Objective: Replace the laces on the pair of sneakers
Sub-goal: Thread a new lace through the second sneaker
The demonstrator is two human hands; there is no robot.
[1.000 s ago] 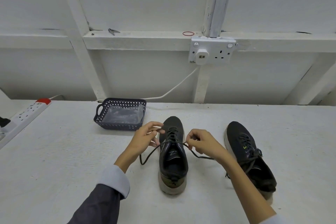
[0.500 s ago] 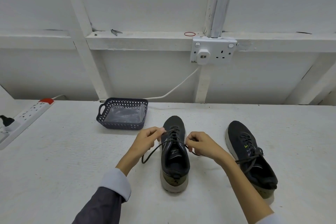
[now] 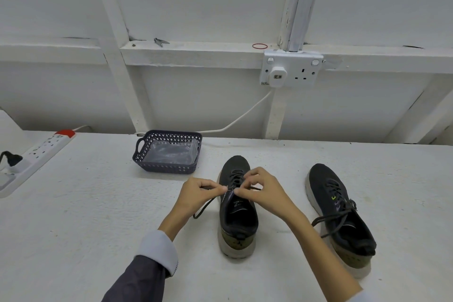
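Two black sneakers stand on the white table, toes pointing away from me. Over the tongue of the left sneaker (image 3: 237,218) my left hand (image 3: 196,195) pinches one end of its black lace (image 3: 204,207), whose loose tail trails down to the table on the left. My right hand (image 3: 263,193) pinches the other lace end just above the tongue, fingertips almost touching those of the left hand. The right sneaker (image 3: 339,216) stands apart at the right, its dark lace tied and hanging over the side.
A dark perforated basket (image 3: 169,168) with a clear plastic bag inside sits behind the left sneaker. A white power strip (image 3: 40,154) lies at the table's left edge. A wall socket (image 3: 291,70) with a plugged cable is on the back wall.
Both hands have come together over the left sneaker's tongue, bringing the two lace ends to the middle. The right lace end no longer trails on the table at the right.
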